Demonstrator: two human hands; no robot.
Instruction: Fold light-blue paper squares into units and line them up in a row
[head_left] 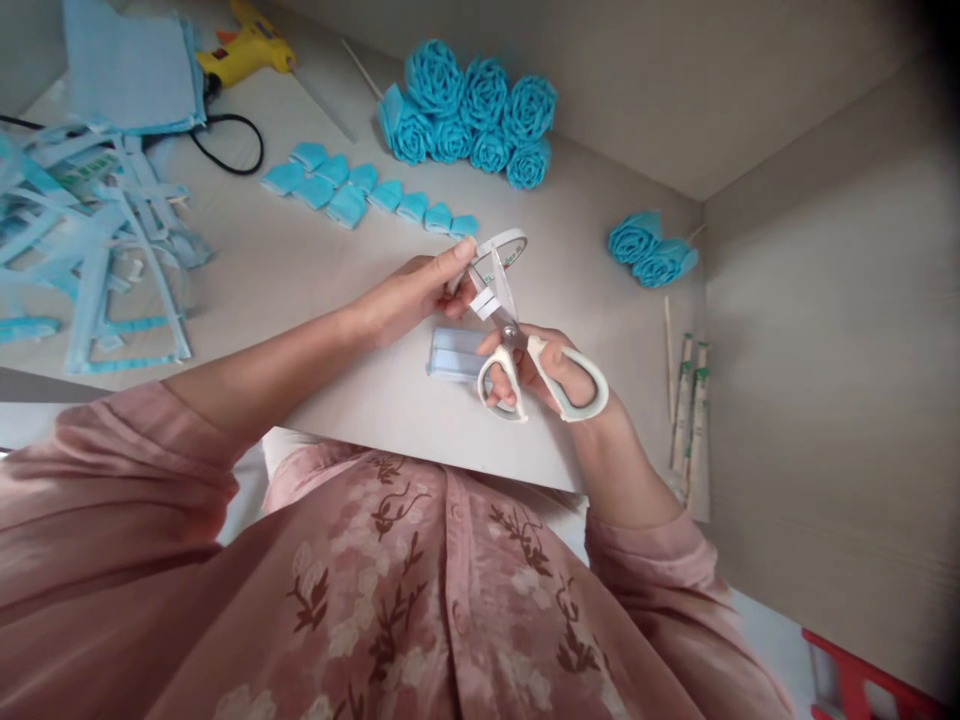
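Note:
My left hand point(439, 280) pinches a roll of white tape point(514, 240), with a short end of tape point(485, 302) hanging free below it. A pair of scissors point(512, 335) with white handles is in my right hand point(551, 365), thumb and fingers through the loops. Its blades stand apart, pointing at the tape roll, with the tape end beside or between them; I cannot tell which. Below the hands lies a folded light-blue piece point(454, 355), partly hidden by the scissors and right hand. Just beyond the left hand runs a row of folded blue petals point(386, 195).
Blue crepe roses point(487, 100) are bunched at the back, and more roses point(651, 248) sit at the right wall. Thin sticks point(690, 400) lie along the right edge. Blue scraps point(97, 230), stacked blue sheets point(127, 65) and a yellow glue gun point(251, 48) with its cord occupy the left.

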